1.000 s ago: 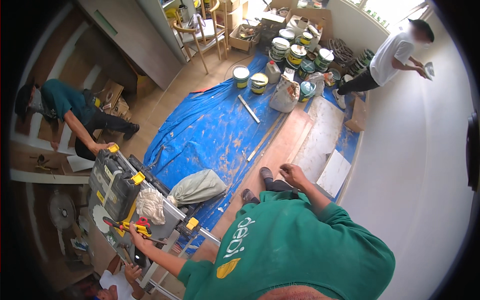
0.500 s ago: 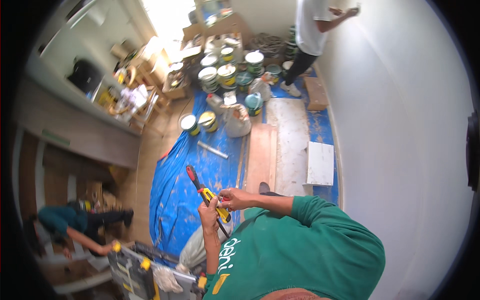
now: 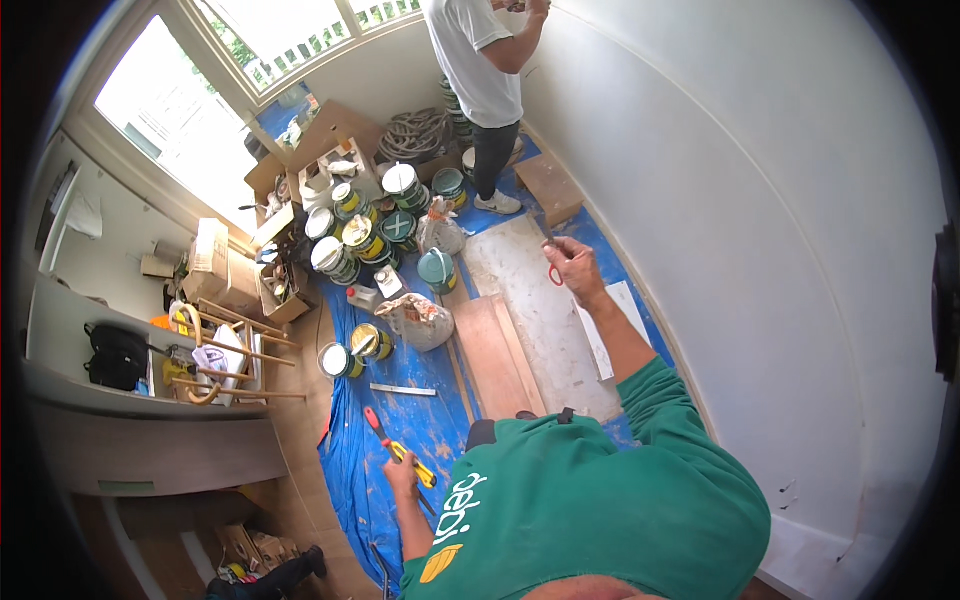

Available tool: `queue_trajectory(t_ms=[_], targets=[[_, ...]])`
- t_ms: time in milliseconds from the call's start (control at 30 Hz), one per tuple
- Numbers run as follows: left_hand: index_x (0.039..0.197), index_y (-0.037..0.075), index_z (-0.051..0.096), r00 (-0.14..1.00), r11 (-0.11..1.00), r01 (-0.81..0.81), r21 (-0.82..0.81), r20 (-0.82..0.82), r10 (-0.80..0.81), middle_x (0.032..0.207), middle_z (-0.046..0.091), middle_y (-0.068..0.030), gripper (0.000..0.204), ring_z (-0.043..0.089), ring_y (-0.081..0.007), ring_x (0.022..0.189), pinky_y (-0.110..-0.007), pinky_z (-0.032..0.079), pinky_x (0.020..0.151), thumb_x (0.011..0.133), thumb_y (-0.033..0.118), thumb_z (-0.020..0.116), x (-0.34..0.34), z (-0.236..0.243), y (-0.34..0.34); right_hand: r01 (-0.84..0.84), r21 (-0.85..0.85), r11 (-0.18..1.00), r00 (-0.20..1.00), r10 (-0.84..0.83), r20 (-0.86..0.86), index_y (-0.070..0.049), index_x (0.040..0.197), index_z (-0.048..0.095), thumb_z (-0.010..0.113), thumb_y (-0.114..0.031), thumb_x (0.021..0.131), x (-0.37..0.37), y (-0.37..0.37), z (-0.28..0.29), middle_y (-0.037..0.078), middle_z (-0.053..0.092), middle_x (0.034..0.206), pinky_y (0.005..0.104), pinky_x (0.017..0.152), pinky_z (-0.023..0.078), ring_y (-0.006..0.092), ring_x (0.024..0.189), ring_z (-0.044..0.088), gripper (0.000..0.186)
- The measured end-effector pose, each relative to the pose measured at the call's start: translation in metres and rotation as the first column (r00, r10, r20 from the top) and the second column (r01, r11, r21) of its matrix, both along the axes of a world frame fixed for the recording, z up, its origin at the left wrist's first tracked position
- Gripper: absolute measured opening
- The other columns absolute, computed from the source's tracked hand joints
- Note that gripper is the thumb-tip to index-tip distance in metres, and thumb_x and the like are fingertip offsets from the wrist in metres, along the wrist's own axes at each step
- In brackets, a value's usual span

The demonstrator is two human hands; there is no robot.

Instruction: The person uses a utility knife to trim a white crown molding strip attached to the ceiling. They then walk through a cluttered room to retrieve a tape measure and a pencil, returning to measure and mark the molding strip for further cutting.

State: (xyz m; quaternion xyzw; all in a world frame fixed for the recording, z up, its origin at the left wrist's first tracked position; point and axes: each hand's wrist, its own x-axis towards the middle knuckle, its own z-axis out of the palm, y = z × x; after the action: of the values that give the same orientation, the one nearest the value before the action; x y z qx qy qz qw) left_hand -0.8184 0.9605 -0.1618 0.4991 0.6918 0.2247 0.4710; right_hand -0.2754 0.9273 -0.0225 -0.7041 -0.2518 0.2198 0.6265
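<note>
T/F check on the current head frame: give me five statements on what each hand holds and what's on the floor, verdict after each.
1. The left hand holds a red and yellow tool. True.
2. The right hand holds a hammer. False: it holds a small red-handled tool, seemingly scissors.
3. A blue tarp covers part of the floor. True.
4. The paint cans stand on a table. False: they stand on the floor by the window.
5. Another person stands at the wall. True.

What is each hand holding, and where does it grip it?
The left hand holds a red-and-yellow tool near its yellow end. The right hand holds something small and red; grip unclear.
</note>
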Motion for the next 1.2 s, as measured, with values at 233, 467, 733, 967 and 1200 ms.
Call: queue_trajectory(t_ms=[233,467,733,967,1200], targets=[[0.081,-0.004,0.067,0.840,0.860,0.210,-0.465,-0.365,-0.402,0.073,0.067,-0.0127,0.028,0.064,-0.0208,0.060,-0.034,0.051,0.058,0.073,0.022,0.072,0.016,-0.012,-0.005,0.189,0.089,0.978,0.982,-0.186,-0.043,-0.005,0.095,0.069,0.072,-0.022,0.088,0.088,0.051,0.012,-0.002,0.065,0.078,0.0235,0.060,0.047,0.0063,0.067,0.056,0.019],[0.088,-0.006,0.067,0.875,0.819,0.227,-0.528,-0.258,-0.409,0.074,0.068,-0.0141,0.031,0.065,-0.0241,0.063,-0.038,0.052,0.059,0.074,0.022,0.072,0.074,-0.035,0.094,0.289,0.023,0.957,0.957,-0.287,-0.050,0.001,0.095,0.069,0.068,-0.027,0.087,0.177,0.120,0.020,0.006,0.069,0.090,0.0297,0.070,0.050,0.0125,0.076,0.063,0.029],[0.095,-0.008,0.068,0.903,0.741,0.229,-0.632,-0.148,-0.404,0.077,0.068,-0.0156,0.036,0.066,-0.0279,0.065,-0.042,0.052,0.061,0.076,0.022,0.073,0.139,-0.022,0.227,0.339,0.268,0.902,0.938,-0.301,-0.174,-0.008,0.096,0.060,0.067,-0.021,0.090,0.242,0.186,0.080,0.005,0.067,0.085,0.0290,0.059,0.056,0.0141,0.072,0.067,0.016],[0.077,0.001,0.070,0.799,0.682,0.445,-0.580,-0.087,-0.595,0.063,0.063,-0.0072,0.021,0.050,-0.0155,0.042,-0.031,0.037,0.039,0.074,0.021,0.075,0.201,-0.073,0.329,0.383,0.375,0.844,0.901,-0.253,-0.351,-0.007,0.098,0.060,0.064,-0.023,0.092,0.314,0.208,0.085,0.005,0.066,0.086,0.0327,0.063,0.058,0.0177,0.074,0.069,0.018],[0.085,-0.004,0.071,0.555,0.609,0.660,-0.441,-0.260,-0.790,0.075,0.069,-0.0143,0.035,0.067,-0.0218,0.064,-0.036,0.053,0.063,0.068,0.025,0.080,0.352,-0.044,0.357,0.486,0.432,0.759,0.869,-0.367,-0.332,-0.006,0.100,0.061,0.061,-0.024,0.094,0.423,0.224,0.064,0.005,0.066,0.086,0.0300,0.063,0.056,0.0146,0.073,0.065,0.019]])
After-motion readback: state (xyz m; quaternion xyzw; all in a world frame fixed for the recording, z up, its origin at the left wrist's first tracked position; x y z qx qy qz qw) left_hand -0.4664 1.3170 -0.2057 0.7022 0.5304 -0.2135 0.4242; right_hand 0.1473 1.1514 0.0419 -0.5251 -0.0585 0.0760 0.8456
